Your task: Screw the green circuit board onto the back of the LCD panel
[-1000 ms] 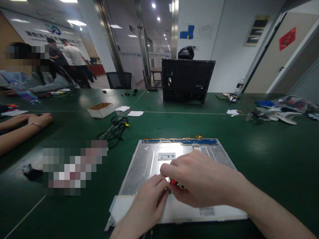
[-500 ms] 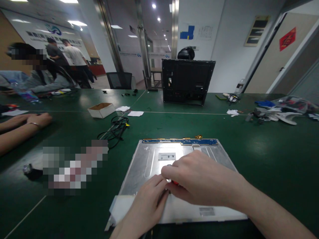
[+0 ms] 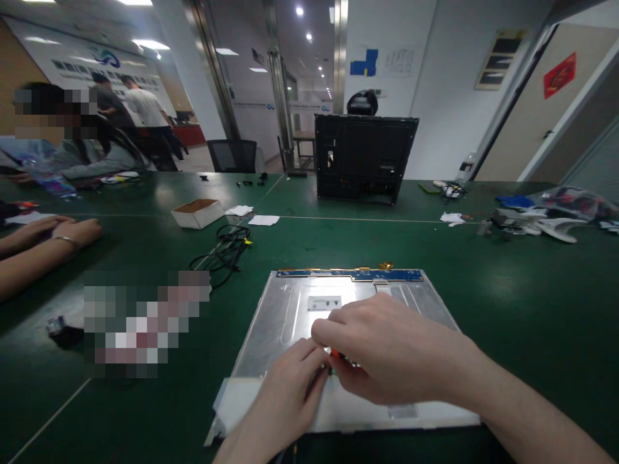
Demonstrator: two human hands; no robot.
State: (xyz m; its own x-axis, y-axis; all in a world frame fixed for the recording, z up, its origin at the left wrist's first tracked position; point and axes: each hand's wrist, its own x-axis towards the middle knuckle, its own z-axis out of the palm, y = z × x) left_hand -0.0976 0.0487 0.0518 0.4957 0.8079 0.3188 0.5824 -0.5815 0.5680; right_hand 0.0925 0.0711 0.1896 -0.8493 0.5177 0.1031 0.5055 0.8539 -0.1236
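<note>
A flat silver metal panel (image 3: 285, 316), the back of a display, lies on the green table in front of me, with a blue circuit strip (image 3: 358, 275) along its far edge. My right hand (image 3: 387, 351) is curled over the panel's middle, fingers pinched round a small red-handled tool (image 3: 334, 354) that barely shows. My left hand (image 3: 285, 399) rests on the panel's near left part, fingers bent and pressed against the same spot beside the tool. What lies under the fingertips is hidden.
A black monitor housing (image 3: 363, 158) stands upright at the table's far side. A coil of black cable (image 3: 223, 251) and a small cardboard box (image 3: 196, 212) lie to the left. Another person's forearms (image 3: 43, 248) rest at the left edge. Loose parts (image 3: 541, 219) clutter the far right.
My right hand's fingers shifted slightly on the red tool, which shows a little differently between frames. The panel and my left hand stay put.
</note>
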